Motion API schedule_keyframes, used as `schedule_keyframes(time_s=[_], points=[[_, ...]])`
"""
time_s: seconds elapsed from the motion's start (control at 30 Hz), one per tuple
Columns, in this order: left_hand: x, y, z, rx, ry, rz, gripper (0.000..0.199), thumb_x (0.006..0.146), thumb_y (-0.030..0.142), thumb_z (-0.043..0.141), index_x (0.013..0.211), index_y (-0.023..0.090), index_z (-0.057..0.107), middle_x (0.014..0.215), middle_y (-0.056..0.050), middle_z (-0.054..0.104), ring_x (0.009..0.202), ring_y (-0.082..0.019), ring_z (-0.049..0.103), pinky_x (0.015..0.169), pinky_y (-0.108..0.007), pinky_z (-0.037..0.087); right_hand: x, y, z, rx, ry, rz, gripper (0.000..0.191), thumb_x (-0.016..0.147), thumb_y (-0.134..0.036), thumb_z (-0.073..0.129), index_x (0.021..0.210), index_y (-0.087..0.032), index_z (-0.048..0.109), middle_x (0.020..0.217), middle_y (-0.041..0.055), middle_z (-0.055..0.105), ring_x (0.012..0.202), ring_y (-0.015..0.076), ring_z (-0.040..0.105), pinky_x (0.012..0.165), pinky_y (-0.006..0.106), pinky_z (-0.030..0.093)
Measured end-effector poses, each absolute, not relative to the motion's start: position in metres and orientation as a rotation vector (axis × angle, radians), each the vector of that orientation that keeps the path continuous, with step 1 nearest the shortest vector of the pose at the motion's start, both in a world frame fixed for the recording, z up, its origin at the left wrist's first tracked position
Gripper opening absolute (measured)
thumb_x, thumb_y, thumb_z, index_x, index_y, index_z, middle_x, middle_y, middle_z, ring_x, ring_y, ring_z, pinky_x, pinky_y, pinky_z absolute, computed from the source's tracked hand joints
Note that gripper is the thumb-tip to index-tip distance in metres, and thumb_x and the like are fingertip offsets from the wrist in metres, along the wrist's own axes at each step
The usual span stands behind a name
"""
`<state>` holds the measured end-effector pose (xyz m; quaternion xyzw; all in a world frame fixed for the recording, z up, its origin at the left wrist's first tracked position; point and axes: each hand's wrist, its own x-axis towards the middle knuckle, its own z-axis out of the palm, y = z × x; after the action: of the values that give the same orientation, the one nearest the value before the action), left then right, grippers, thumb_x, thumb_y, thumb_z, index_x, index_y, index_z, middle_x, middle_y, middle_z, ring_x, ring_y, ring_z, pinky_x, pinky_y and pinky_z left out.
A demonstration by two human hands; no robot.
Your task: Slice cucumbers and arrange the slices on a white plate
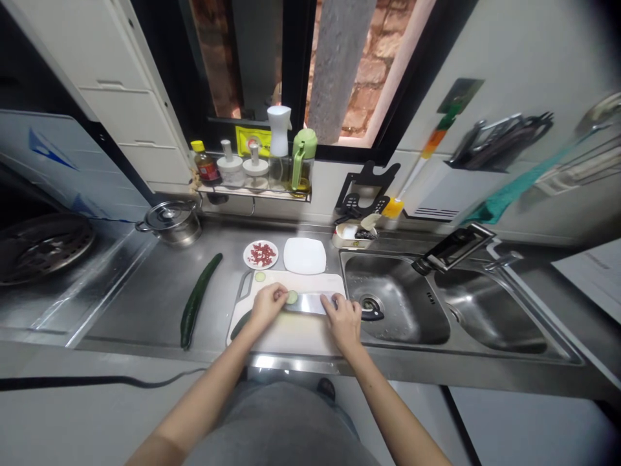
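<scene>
My right hand (345, 320) is closed around a kitchen knife (308, 303), near where its wide blade meets the black handle. The blade points left, low over a white cutting board (310, 333). At its tip, my left hand (268, 304) pinches a round cucumber slice (292, 297) that rests against the blade. A cut cucumber (240, 324) lies on the board, partly hidden under my left wrist. Another cucumber slice (261, 276) sits near the board's upper left corner.
A whole cucumber (200, 301) lies left of the board. Behind it stand a plate of chopped red pieces (261, 255) and a white square plate (305, 255). A lidded pot (172, 223) is at back left, a double sink (398, 298) at right, a bottle rack (262, 193) above.
</scene>
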<state>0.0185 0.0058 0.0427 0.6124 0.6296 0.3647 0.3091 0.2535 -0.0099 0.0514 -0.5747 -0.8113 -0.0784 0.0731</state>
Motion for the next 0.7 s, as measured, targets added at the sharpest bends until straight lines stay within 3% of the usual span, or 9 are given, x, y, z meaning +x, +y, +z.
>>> schedule_keyframes(time_s=[0.3,0.7], points=[[-0.029,0.037,-0.008,1.183,2.036,1.005,0.011,0.073,0.026,0.063,0.078,0.018,0.066,0.074,-0.001,0.068,0.07,-0.015,0.063,0.068,-0.024,0.046,0.271,-0.011,0.046,-1.968,-2.367,-0.119,0.034,0.087,-0.02,0.053,0.118,-0.028,0.064,0.098,0.0065,0.06,0.082,0.0165,0.051,0.075,0.031,0.023],[-0.039,0.071,-0.021,1.211,2.236,0.767,0.014,0.077,0.023,0.056,0.085,0.017,0.067,0.085,-0.006,0.071,0.08,-0.018,0.063,0.07,-0.024,0.042,0.271,-0.013,0.042,-2.031,-2.303,-0.053,0.028,0.088,-0.023,0.054,0.112,-0.03,0.067,0.094,0.0041,0.061,0.081,0.0153,0.053,0.072,0.03,0.022]])
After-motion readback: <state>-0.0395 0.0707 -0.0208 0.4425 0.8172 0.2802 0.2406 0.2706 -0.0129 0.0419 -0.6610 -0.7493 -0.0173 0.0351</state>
